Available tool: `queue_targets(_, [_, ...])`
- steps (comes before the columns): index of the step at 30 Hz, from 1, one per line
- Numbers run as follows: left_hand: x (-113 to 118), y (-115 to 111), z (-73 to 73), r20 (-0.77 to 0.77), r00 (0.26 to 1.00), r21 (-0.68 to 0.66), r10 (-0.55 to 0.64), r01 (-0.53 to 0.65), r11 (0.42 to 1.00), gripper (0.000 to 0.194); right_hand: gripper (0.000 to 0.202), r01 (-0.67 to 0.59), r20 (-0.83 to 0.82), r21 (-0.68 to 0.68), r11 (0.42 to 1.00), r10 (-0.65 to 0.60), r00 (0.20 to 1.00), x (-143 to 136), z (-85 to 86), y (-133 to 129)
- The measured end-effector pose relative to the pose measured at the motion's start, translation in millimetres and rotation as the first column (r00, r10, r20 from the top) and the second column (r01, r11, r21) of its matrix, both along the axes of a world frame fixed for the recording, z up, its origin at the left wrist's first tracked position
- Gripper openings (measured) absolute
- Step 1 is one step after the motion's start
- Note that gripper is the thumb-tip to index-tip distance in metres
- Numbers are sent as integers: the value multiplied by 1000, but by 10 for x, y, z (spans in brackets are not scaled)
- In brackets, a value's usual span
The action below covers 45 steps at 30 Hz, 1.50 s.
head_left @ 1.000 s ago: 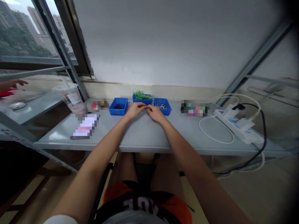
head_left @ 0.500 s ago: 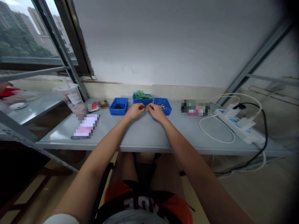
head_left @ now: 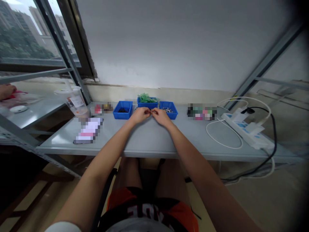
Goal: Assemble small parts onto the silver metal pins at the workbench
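Note:
My left hand [head_left: 142, 114] and my right hand [head_left: 160, 116] meet fingertip to fingertip over the grey table, both pinched around something too small to make out. Behind them stands a blue bin [head_left: 147, 105] with green plastic pieces [head_left: 145, 98]. To the left of my left hand is a blue bin [head_left: 117, 115] holding dark small parts [head_left: 122, 110]. A third blue bin [head_left: 175, 114] with shiny metal parts [head_left: 168, 110] sits just behind my right hand, which hides some of it.
A phone [head_left: 88, 130] and a plastic drink cup [head_left: 78, 103] are on the left of the table [head_left: 154, 141]. A power strip [head_left: 251, 132] with cables lies at the right. At the far left, another person's hand [head_left: 7, 91] rests near red material.
My hands have barely moved and stay together. The other person's hand at the far left has come further into view.

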State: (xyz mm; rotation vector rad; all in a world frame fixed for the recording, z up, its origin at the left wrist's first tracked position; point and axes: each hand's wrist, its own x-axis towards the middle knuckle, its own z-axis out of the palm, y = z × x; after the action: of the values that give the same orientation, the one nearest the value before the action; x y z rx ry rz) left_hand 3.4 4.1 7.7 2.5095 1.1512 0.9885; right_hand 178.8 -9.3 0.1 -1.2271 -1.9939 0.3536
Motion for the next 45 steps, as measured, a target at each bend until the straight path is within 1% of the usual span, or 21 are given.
queue_targets(8, [-7,-12,26,-36,999,27,8,-7,1000,23,21,8,1,1,1000,-8,1000,13,-9,5])
queue_targets(14, [-24,-47,48,-99,992,10,81,-81,997,25,24,9,-72,22,1000,-7,997,-5,51,-43])
queue_targets(22, [-39,-89,74,-167,971,-41,173,-182,982,23,21,-43,-110,17,999,44,993,-32,76,-79])
queue_targets(25, [-42,-92,64,-187,965,-40,184,-195,980,23,18,-34,-91,14,999,35,995,-37,80,-73])
queue_targets(29, [-43,-81,47,-166,974,-13,157,-161,987,21,14,11,-60,2,1000,-11,998,-28,72,-54])
queue_targets(32, [-40,-71,57,-131,984,-1,120,-121,993,21,12,27,-71,-37,999,-30,997,-11,48,-34])
queue_targets(35, [-32,-65,80,-53,995,9,84,-84,996,22,14,11,-100,-67,998,-18,995,5,18,-12])
queue_targets(39, [-23,-54,91,73,996,58,42,-47,997,22,15,-1,-137,-97,995,-12,991,3,-11,4])
queue_targets(42, [-34,-47,98,92,994,77,62,-69,995,22,16,-26,-131,-111,993,11,991,-9,-20,0])
queue_targets(44, [-66,-51,127,57,992,84,115,-120,989,22,17,-23,-110,-115,993,11,994,-13,-18,-10])
queue_targets(45, [-93,-56,151,34,986,95,160,-163,982,22,18,-16,-93,-119,993,5,996,-13,-15,-17])
